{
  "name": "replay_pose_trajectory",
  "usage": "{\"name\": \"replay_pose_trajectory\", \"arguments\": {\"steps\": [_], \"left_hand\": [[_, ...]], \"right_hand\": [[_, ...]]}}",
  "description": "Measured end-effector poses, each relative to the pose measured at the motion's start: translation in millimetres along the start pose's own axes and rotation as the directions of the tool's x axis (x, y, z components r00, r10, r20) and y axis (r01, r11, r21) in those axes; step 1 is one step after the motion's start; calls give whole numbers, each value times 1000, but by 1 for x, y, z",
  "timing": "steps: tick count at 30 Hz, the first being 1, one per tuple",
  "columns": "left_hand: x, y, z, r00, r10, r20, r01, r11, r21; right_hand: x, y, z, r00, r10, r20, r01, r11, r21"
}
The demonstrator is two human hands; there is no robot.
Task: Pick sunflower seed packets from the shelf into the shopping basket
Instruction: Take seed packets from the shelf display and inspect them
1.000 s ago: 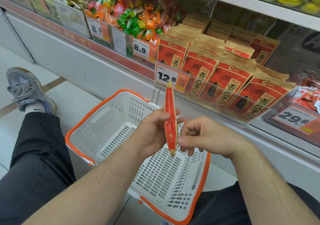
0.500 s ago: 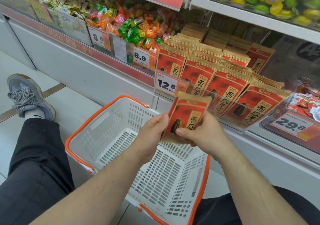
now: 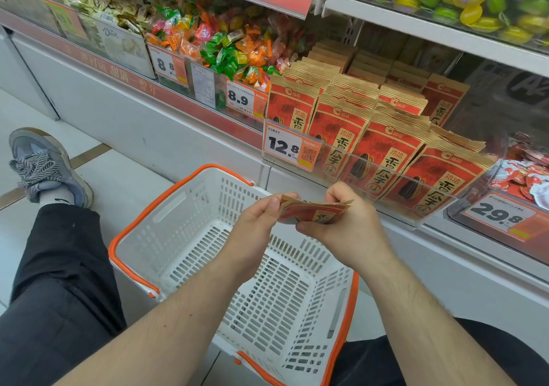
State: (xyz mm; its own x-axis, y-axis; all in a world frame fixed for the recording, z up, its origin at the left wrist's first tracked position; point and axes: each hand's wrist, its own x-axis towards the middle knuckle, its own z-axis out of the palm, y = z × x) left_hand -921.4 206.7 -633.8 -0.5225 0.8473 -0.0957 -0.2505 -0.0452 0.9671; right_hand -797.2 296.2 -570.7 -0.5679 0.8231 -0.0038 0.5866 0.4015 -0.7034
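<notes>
A red and tan sunflower seed packet (image 3: 312, 212) lies nearly flat between both hands, above the far side of the white shopping basket (image 3: 166, 216) with its orange rim. My left hand (image 3: 255, 231) pinches the packet's left end. My right hand (image 3: 347, 225) grips its right end, thumb below. Rows of the same seed packets (image 3: 383, 148) stand on the shelf behind a clear plastic front. Nothing lies inside the basket.
Wrapped candies (image 3: 225, 50) fill bins to the left of the seed packets. Price tags (image 3: 282, 146) hang on the shelf edge. Another bin of red snacks (image 3: 523, 174) sits at right. My legs in dark trousers flank the basket, and a grey shoe (image 3: 44, 168) rests on the floor at left.
The packet stood edge-on and upright, then faced me, and now is tilted down nearly flat over the basket. Both hands stay on it and have lowered slightly.
</notes>
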Motion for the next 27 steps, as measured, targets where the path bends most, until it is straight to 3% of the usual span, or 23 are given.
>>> {"name": "replay_pose_trajectory", "arguments": {"steps": [6,10,14,18,21,27], "left_hand": [[-2,2,-6,999,43,-12,-43,999,-19],[1,4,-9,983,-177,-41,172,979,-107],[0,12,-10,881,-474,11,473,878,-73],[4,15,-11,836,-547,40,547,829,-117],[4,15,-11,818,-575,30,574,810,-122],[6,15,-10,821,-571,18,569,814,-121]], "right_hand": [[1,-1,-2,988,50,144,-83,969,231],[3,0,3,942,151,300,-261,892,370],[8,6,16,831,331,447,-522,742,422],[12,9,22,681,398,615,-722,502,475],[14,12,23,647,414,641,-758,439,482],[16,17,24,635,399,662,-769,415,487]]}}
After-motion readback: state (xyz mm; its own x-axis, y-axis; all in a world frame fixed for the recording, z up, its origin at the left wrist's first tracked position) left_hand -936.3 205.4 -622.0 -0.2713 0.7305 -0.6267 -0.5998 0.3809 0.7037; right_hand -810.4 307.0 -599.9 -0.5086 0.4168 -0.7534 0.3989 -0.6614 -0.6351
